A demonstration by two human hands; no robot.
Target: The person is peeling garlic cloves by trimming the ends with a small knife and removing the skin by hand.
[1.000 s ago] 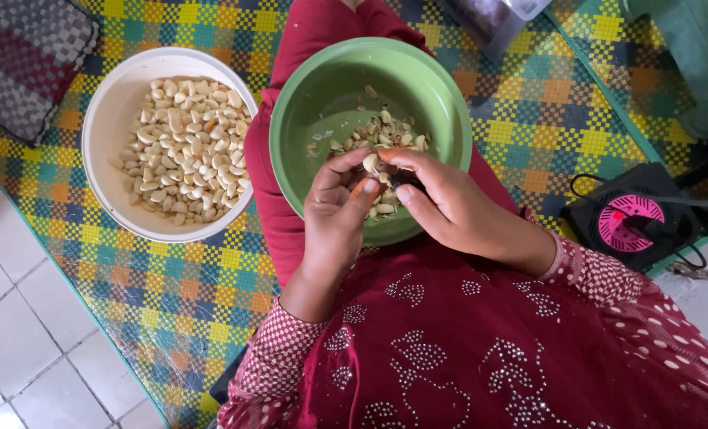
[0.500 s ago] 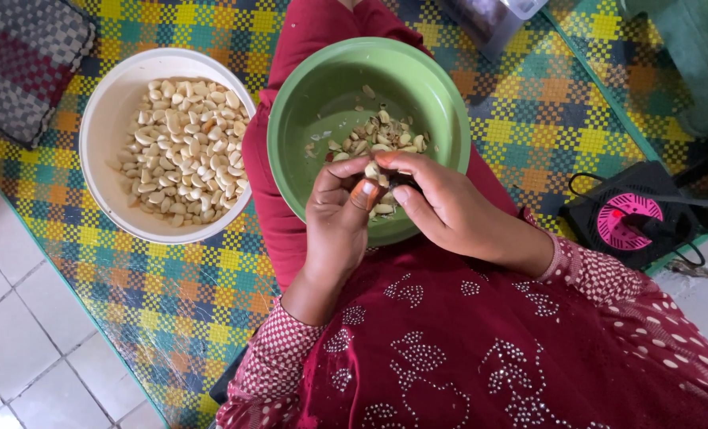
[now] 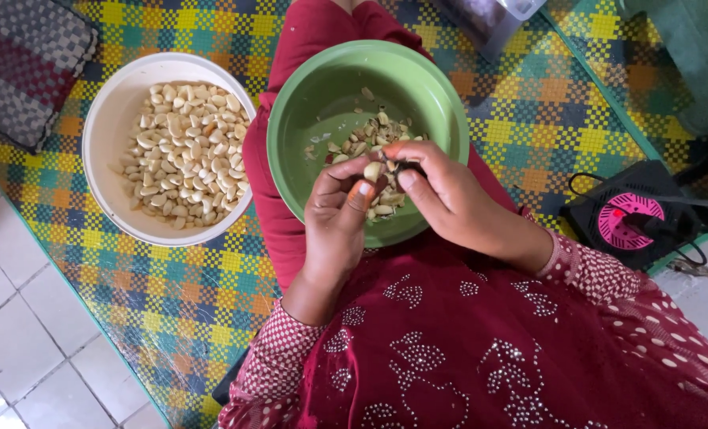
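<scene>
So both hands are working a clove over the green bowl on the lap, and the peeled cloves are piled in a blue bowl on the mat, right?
Not quite: the head view shows the bowl of peeled cloves is white, not blue. The rest holds.

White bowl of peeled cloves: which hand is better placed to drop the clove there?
Probably left. The left hand pinches the clove and lies nearer the white bowl.

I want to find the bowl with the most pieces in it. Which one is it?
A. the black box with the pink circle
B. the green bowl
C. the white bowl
C: the white bowl holds a thick pile of pale peeled pieces, while the green bowl has only a small scatter.
</scene>
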